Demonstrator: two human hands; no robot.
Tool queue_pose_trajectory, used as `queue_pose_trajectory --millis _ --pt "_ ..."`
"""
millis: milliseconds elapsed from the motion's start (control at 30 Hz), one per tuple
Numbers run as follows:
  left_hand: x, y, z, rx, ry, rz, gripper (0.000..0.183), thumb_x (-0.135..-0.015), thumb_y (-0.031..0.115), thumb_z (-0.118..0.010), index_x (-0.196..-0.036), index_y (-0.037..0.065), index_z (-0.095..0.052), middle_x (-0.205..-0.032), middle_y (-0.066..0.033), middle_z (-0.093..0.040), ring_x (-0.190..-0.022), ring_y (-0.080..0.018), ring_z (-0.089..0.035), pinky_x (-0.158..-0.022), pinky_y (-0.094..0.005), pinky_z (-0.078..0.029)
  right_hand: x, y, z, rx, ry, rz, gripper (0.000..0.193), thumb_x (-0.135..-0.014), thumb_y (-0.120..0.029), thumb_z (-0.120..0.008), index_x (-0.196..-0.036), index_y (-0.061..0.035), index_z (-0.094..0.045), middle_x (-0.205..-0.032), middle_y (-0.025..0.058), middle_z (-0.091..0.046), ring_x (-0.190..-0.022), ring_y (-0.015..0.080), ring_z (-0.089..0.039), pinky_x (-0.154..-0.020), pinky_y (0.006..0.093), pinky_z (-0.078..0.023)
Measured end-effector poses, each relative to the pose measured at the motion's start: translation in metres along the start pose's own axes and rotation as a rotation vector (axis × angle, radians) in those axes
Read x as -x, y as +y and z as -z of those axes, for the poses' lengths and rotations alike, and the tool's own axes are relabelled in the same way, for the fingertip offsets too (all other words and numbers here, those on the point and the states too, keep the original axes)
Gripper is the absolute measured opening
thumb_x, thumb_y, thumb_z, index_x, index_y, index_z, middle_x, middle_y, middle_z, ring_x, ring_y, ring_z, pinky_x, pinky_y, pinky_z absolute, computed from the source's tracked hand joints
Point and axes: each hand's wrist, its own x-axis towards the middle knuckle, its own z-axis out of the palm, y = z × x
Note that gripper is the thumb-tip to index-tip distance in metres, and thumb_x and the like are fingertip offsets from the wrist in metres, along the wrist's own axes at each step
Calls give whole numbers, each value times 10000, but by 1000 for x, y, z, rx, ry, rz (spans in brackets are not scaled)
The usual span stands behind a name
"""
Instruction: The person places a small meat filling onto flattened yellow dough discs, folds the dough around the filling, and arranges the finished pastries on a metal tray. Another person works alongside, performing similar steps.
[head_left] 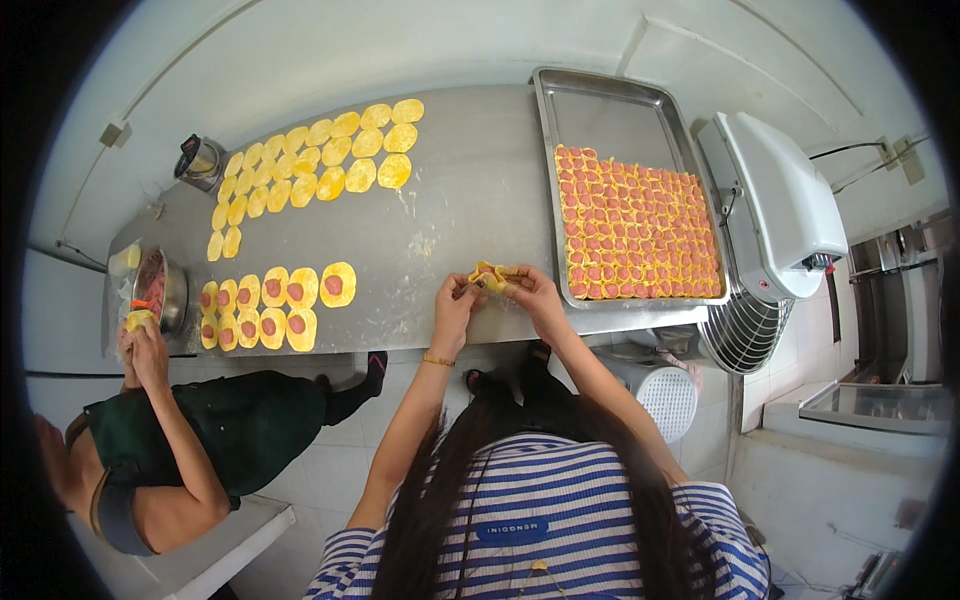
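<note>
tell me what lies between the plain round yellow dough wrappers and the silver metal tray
Grey metal tabletop with pale powdery smudges, seen in the head view.

You held, between left grip and right grip, one yellow wrapper, edge ruffled. Left on your counter lay bare yellow discs; nearer, pink-topped discs. Right stood one metal tray, rows of pink-centred parcels inside, beside a white machine.

- My fingers partly cover the yellow wrapper.
- My hair hides parts of my striped shirt.
- The rim partly cuts off a co-worker.
</note>
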Motion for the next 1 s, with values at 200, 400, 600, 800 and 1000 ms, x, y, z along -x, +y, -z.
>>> queue_pose_trajectory --millis 200,400,600,800,1000 --pt "19 21 -15 68 -49 -57 200 -881 12 -572 -1079 18 -541 -1021 -31 -567 -916 -110 -578 -774 -234 -499 -10 -4 10 294 42 -26 210 -793 19 -650 -1003 29 -638 -892 54 -672 -821 122 -629 -735 253 -501" --pt "14 17 -11 -259 -48 -130 194 -841 -16 -595 -1034 3 -583 -1078 -58 -588 -946 -139 -597 -820 -270 -498 -19 -12 21 646 -73 0 309 -768 27 -661 -1074 17 -621 -933 62 -665 -853 113 -625 -750 245 -506" --pt "8 -1 -8 -749 35 -498 198 -721 -53 -697 -879 -5 -587 -993 -129 -640 -845 -208 -658 -725 -286 -532 -15 -12 19 791 -156 142 406 -709 19 -690 -1104 8 -598 -965 115 -676 -897 195 -659 -856 297 -519" --pt "11 0 -16 -689 16 -272 244 -712 -20 -731 -900 10 -577 -884 -115 -680 -795 -230 -677 -710 -321 -540 -32 -5 24 1045 -268 227 425 -680 48 -660 -1095 -30 -605 -953 166 -660 -896 272 -661 -768 344 -531" --pt "6 3 -20 -812 -17 -275 301 -731 25 -737 -1006 12 -614 -866 -116 -685 -793 -203 -678 -722 -310 -534 -35 -15 23 1170 -271 424 332 -697 36 -628 -1023 -25 -632 -891 147 -638 -829 327 -637 -739 381 -518"
